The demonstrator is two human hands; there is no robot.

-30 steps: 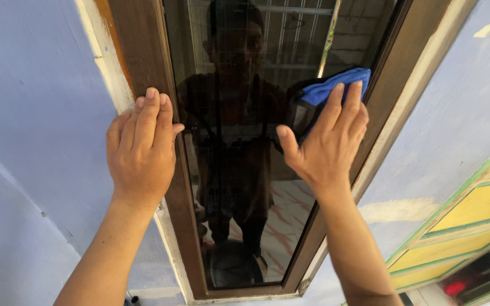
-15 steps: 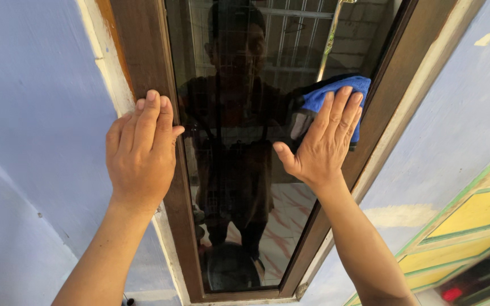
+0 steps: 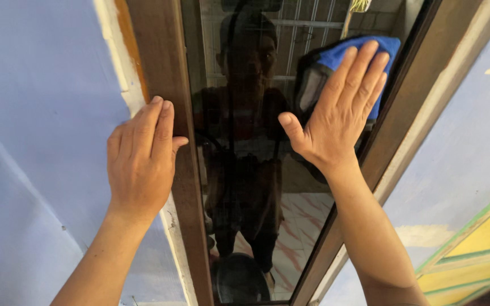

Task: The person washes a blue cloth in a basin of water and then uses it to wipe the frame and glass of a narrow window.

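While my right hand (image 3: pixel 336 122) pressed the blue cloth (image 3: pixel 350 54) flat-fingered on the glass (image 3: pixel 245 170) and my left hand (image 3: pixel 142 161) lay open on the frame (image 3: pixel 165 68), the cloth risked slipping out sideways.

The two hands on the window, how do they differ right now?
The right hand presses a blue cloth flat against the dark glass pane, while the left hand holds nothing. The left hand rests on the brown wooden frame and the blue wall; the right hand sits higher, near the pane's far edge. Both are open, fingers together and pointing up.
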